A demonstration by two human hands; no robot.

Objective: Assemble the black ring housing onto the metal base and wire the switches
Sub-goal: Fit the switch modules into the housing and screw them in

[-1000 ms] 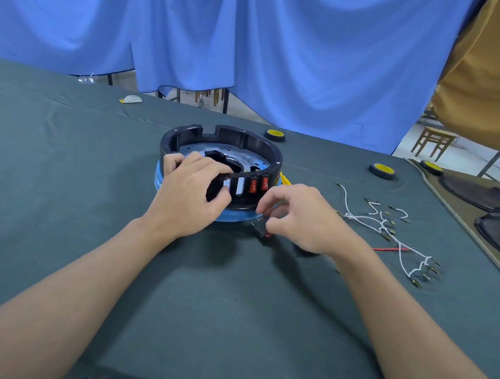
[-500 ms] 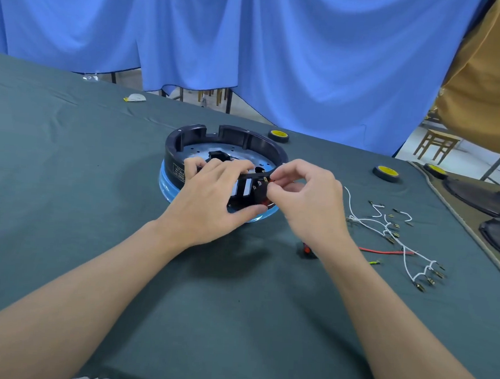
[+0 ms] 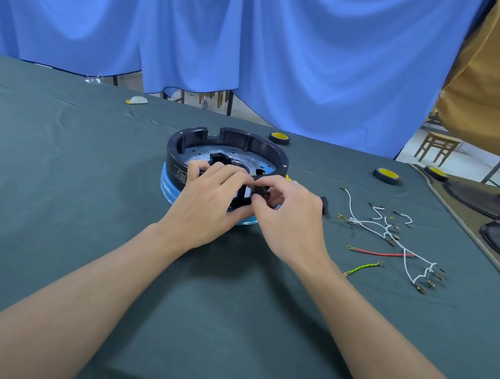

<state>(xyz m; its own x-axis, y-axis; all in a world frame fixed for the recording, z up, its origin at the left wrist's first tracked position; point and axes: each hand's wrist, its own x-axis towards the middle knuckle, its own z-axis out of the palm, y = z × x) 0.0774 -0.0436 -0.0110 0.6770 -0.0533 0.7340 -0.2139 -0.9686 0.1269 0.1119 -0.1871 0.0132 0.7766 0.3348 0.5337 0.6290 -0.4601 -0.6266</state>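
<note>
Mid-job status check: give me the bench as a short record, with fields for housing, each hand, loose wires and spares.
Housing: black ring housing sits on metal base
Left: left hand grips the housing's near wall
Right: right hand pinches a small black part at that wall
Wires: white harness, red wire, green-yellow wire lie right of the hands, untouched
Spares: loose black part on the cloth; three tape rolls farther back

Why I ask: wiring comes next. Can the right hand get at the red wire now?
Probably, once it lets go: the right hand pinches a black switch; the red wire lies uncovered to its right.
</note>
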